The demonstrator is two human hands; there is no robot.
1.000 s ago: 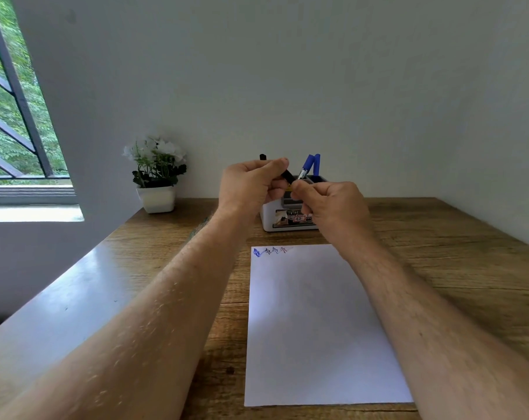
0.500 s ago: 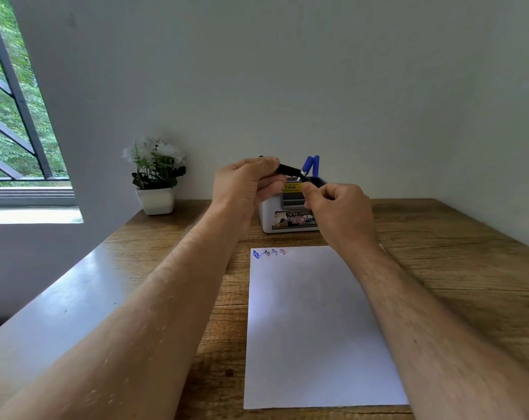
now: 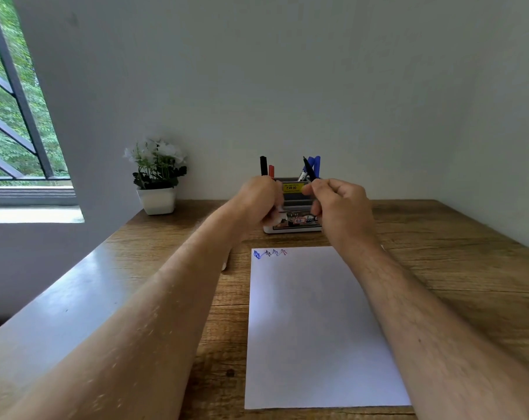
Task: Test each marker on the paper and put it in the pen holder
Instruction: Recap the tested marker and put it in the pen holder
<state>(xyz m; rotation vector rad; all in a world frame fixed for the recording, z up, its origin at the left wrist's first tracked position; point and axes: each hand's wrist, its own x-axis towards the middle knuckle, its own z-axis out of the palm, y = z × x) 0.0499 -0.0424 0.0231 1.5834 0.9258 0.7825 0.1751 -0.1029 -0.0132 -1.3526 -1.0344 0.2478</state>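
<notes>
My right hand (image 3: pixel 339 204) grips a black marker (image 3: pixel 308 168) whose thin end points up and to the left, in front of the pen holder (image 3: pixel 293 228). My left hand (image 3: pixel 261 201) is curled in a fist just left of it; the cap it seems to hold is hidden inside the fingers. The white and grey pen holder carries a yellow price sticker and stands at the back of the table. Inside it stand a black marker (image 3: pixel 263 166), a red marker (image 3: pixel 271 171) and blue markers (image 3: pixel 315 165). The white paper (image 3: pixel 311 322) lies in front, with blue, black and red scribbles (image 3: pixel 269 253) at its top left corner.
A white pot of white flowers (image 3: pixel 157 180) stands at the back left of the wooden table (image 3: pixel 454 268). A small white object (image 3: pixel 224 265) peeks out beside my left forearm. A window is at the far left, and the wall rises close behind the holder.
My hands held the black marker together and have now pulled apart. The right hand keeps the marker with its thin end up, while the left hand has dropped lower and leftward.
</notes>
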